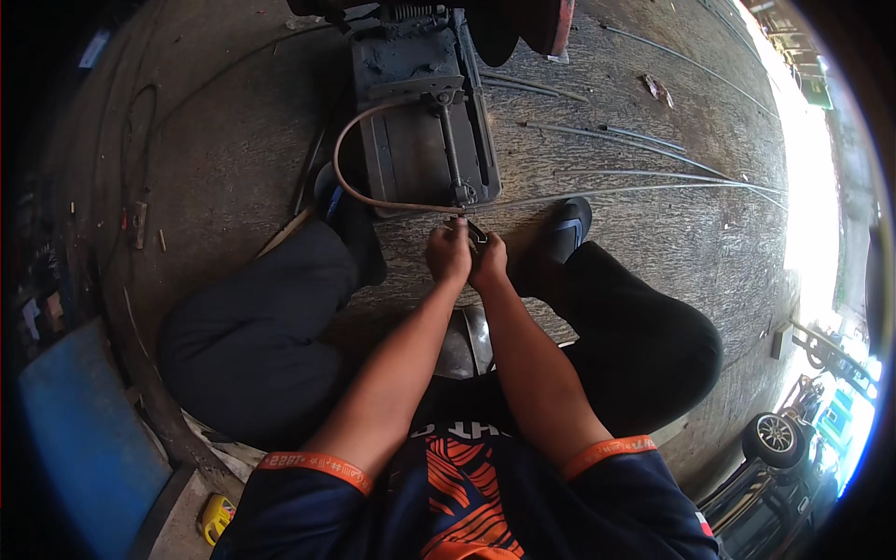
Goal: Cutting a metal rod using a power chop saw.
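My left hand (450, 252) and my right hand (489, 259) are close together in front of a chop saw base (481, 154). Both hands are closed. A small dark metal piece (477, 231) shows between them, its right end in my right fingers; its exact kind is unclear. What my left fingers hold is hidden. Just beyond my left fingertips passes a thin metal rod (359, 195), bent in a wide loop on the left. Its upper end reaches the saw's vise (448, 131), while its straight part (579, 193) runs right across the floor.
Several loose metal rods (625, 140) lie on the rough floor to the right. The saw's round disc (499, 28) is at the top. My shoe (567, 229) stands beside the base. A yellow tape measure (216, 518) and a blue panel (89, 439) lie at lower left.
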Demonstrator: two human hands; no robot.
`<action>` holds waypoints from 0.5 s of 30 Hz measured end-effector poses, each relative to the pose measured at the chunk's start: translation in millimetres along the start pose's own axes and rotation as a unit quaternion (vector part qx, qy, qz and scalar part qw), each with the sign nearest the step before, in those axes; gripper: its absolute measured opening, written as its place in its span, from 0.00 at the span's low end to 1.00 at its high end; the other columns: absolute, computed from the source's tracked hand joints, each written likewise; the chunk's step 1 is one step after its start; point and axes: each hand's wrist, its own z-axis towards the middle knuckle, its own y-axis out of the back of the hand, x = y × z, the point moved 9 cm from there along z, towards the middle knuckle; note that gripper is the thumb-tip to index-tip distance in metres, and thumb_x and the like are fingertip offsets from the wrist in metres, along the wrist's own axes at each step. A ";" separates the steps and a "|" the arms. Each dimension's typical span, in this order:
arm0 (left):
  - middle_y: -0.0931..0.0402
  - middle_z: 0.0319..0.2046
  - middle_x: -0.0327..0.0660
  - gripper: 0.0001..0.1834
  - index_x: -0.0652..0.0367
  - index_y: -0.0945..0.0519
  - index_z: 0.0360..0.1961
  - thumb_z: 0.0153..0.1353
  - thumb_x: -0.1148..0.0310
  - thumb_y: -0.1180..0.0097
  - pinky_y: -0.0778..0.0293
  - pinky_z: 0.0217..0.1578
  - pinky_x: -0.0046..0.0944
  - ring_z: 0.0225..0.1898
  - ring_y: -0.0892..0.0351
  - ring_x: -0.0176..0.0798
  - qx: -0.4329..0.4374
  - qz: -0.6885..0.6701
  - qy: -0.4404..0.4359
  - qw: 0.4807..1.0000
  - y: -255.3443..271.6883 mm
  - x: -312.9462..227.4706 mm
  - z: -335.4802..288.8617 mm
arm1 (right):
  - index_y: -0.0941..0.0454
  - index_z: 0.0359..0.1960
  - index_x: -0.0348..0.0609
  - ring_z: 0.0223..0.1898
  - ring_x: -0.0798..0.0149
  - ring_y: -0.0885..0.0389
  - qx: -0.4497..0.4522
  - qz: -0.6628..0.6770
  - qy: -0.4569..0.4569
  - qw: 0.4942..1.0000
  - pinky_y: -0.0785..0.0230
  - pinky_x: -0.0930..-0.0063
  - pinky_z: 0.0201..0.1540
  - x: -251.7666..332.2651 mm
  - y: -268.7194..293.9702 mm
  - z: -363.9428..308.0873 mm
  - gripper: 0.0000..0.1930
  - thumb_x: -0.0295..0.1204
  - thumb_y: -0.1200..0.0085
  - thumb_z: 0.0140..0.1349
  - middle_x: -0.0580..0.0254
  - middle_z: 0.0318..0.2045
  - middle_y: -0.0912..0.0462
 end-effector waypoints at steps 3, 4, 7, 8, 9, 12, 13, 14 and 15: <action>0.21 0.32 0.53 0.28 0.65 0.22 0.27 0.46 0.45 0.39 0.28 0.38 0.49 0.35 0.22 0.58 0.080 0.117 -0.134 0.981 -9.9 -56.1 -27.9 | 0.29 0.36 0.42 0.35 0.59 0.25 0.575 0.271 -0.130 0.761 0.31 0.64 0.39 -7.9 -87.0 -33.5 0.18 0.46 0.60 0.65 0.55 0.33 0.25; 0.21 0.32 0.54 0.28 0.65 0.22 0.27 0.44 0.45 0.37 0.27 0.39 0.49 0.36 0.22 0.57 0.079 0.187 -0.169 0.964 -11.7 -62.1 -22.2 | 0.29 0.36 0.42 0.35 0.59 0.25 0.580 0.271 -0.139 0.756 0.31 0.64 0.39 -12.6 -92.5 -32.2 0.18 0.46 0.60 0.65 0.55 0.33 0.25; 0.21 0.30 0.55 0.28 0.66 0.22 0.27 0.44 0.46 0.39 0.26 0.39 0.49 0.36 0.21 0.57 0.108 0.290 -0.201 0.929 -14.9 -68.3 -16.6 | 0.30 0.36 0.42 0.35 0.59 0.26 0.469 0.237 -0.151 0.837 0.31 0.64 0.40 -23.9 -83.7 1.7 0.17 0.45 0.61 0.65 0.56 0.32 0.26; 0.22 0.28 0.56 0.28 0.66 0.21 0.28 0.46 0.46 0.41 0.26 0.39 0.49 0.35 0.21 0.58 0.141 0.323 -0.198 0.915 -16.3 -69.6 -21.2 | 0.30 0.36 0.43 0.35 0.59 0.26 0.427 0.225 -0.152 0.863 0.31 0.64 0.40 -26.5 -73.2 12.7 0.17 0.44 0.61 0.66 0.57 0.31 0.26; 0.22 0.29 0.57 0.26 0.67 0.21 0.30 0.46 0.49 0.42 0.25 0.38 0.50 0.35 0.21 0.58 0.166 0.327 -0.192 0.910 -20.3 -71.2 -24.9 | 0.30 0.36 0.43 0.35 0.59 0.27 0.383 0.213 -0.151 0.886 0.32 0.65 0.40 -28.1 -61.3 23.3 0.16 0.44 0.61 0.66 0.57 0.31 0.26; 0.22 0.30 0.56 0.24 0.66 0.21 0.31 0.51 0.50 0.45 0.26 0.37 0.50 0.35 0.22 0.58 0.160 0.327 -0.252 0.897 -21.9 -68.6 -22.4 | 0.30 0.36 0.43 0.34 0.59 0.27 0.253 0.178 -0.142 0.940 0.32 0.65 0.40 -31.2 -34.9 45.8 0.15 0.42 0.62 0.67 0.58 0.29 0.27; 0.22 0.30 0.56 0.24 0.66 0.21 0.31 0.51 0.50 0.45 0.26 0.37 0.50 0.35 0.22 0.58 0.164 0.328 -0.255 0.895 -21.2 -61.0 -18.5 | 0.30 0.36 0.43 0.34 0.59 0.28 0.205 0.166 -0.137 0.955 0.32 0.66 0.40 -30.0 -21.9 50.1 0.15 0.42 0.62 0.67 0.58 0.29 0.27; 0.22 0.29 0.56 0.23 0.65 0.22 0.32 0.53 0.51 0.47 0.26 0.37 0.51 0.35 0.22 0.58 0.172 0.299 -0.300 0.890 -13.8 -56.6 -12.4 | 0.30 0.36 0.43 0.34 0.59 0.28 0.206 0.167 -0.142 0.954 0.32 0.66 0.40 -32.0 -29.8 39.1 0.15 0.42 0.62 0.67 0.58 0.29 0.27; 0.22 0.28 0.55 0.22 0.64 0.22 0.32 0.56 0.51 0.49 0.27 0.36 0.52 0.35 0.22 0.59 0.181 0.269 -0.344 0.881 -8.3 -52.3 -8.7 | 0.31 0.38 0.42 0.36 0.59 0.28 0.170 0.169 -0.133 0.962 0.32 0.66 0.43 -32.6 -30.4 30.6 0.13 0.39 0.62 0.68 0.58 0.31 0.27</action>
